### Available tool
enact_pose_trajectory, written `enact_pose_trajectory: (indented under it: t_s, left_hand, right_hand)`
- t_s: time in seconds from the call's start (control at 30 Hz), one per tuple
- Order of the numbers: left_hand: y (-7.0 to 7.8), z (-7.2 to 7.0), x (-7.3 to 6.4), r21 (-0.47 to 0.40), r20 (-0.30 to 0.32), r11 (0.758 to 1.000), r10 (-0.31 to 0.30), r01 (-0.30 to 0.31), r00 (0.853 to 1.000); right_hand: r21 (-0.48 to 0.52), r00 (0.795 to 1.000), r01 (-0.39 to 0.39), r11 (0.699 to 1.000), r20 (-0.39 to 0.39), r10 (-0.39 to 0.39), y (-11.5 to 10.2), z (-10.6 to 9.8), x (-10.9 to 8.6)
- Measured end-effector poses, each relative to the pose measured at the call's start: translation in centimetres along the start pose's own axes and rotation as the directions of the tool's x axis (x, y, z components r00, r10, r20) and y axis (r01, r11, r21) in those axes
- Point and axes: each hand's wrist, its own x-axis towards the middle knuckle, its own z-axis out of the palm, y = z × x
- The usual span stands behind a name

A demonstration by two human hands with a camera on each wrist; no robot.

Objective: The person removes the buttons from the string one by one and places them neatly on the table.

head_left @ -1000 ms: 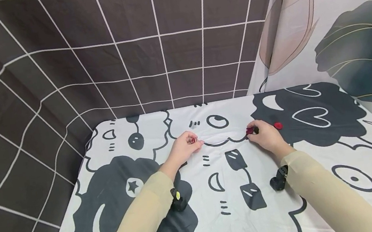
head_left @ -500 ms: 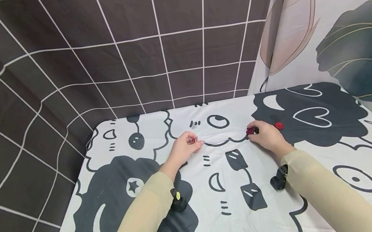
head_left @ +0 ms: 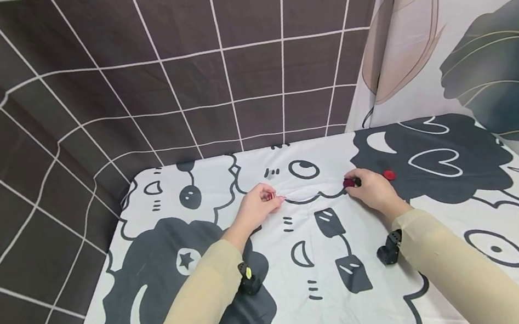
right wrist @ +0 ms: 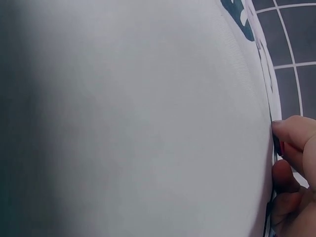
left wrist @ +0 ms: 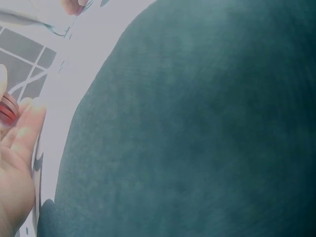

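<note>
Over the middle of the patterned sheet, my left hand (head_left: 255,208) holds a small red object between thumb and fingers. The left wrist view shows this red object (left wrist: 8,111) as round, with bands, partly hidden by the fingers. To the right, my right hand (head_left: 372,190) pinches a small dark red and black piece (head_left: 349,183) close to the sheet. Only a sliver of red (right wrist: 282,147) shows between its fingers in the right wrist view. Just right of that hand lies a small round red piece (head_left: 388,175) on the dark print.
A white sheet (head_left: 290,312) with dark cartoon prints covers the surface. Dark grid-patterned cloth (head_left: 188,83) hangs behind and on the left. A leaf-patterned curtain (head_left: 514,60) hangs at the right. A black camera (head_left: 248,281) sits at the left wrist, another black camera (head_left: 389,249) at the right.
</note>
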Motion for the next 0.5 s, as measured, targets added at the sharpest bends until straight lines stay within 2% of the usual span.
enact_pose_trajectory:
  t_s: [0.3,0.5]
  left_hand:
    - [0.06,-0.05,0.02,0.045,-0.015,0.999,0.021,-0.02,1.0]
    - [0.15,-0.01,0.04,0.002,0.008,1.0,0.003,-0.003,1.0]
  right_hand:
    - [0.02,1.0,0.03,0.999,-0.001,-0.03,-0.06,-0.18,0.09]
    - [0.023,0.999,0.04,0.999,-0.012,-0.04,-0.17,-0.02,0.02]
